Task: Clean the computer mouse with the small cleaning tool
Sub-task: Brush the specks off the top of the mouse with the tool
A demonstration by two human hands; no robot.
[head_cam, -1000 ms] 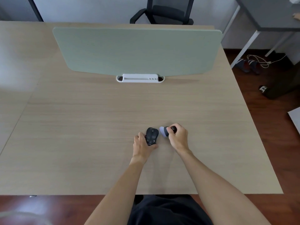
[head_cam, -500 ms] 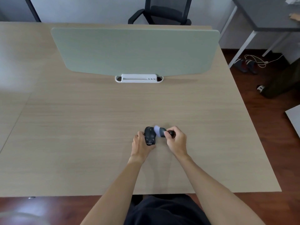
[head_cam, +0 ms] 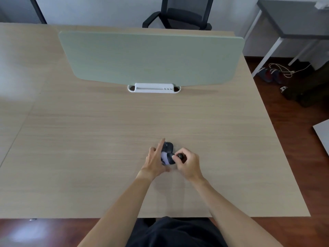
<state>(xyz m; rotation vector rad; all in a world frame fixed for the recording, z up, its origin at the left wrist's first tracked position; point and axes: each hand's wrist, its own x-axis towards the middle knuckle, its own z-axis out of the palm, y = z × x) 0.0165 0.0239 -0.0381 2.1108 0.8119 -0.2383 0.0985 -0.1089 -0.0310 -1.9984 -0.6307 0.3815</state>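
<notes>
Setting: wide pale wood-grain desk (head_cam: 89, 157) in an office, with a sage-green divider panel (head_cam: 151, 57) standing in a white plastic base (head_cam: 154, 88) at mid-desk; a black mesh office chair (head_cam: 179, 13) sits beyond it, and a dark grey side table (head_cam: 293, 18) stands at the far right over a reddish wooden floor.
Task object: small black computer mouse (head_cam: 167, 147) rests on the desk near the front edge, between the two hands, its nose pointing away from the person.
Tool: small cleaning tool with a pale lilac head and a dark stubby body (head_cam: 167, 158) lies across the near half of the mouse, head touching its shell.
Progress: cleaning looks under way, since the tool head is in contact with the mouse's rear; I cannot tell how much of the shell is already wiped, and the front buttons, wheel and sides appear yet to be covered.
Left hand (head_cam: 155, 160): placed along the left flank of the mouse to steady it, index finger extended forward beside the shell, remaining fingers loosely spread and partly blurred.
Right hand (head_cam: 188, 162): curled, fingertips pinching the dark end of the tool, wrist angled inward towards the mouse.
Arms: both forearms bare, reaching forward from the body and converging on the mouse.
</notes>
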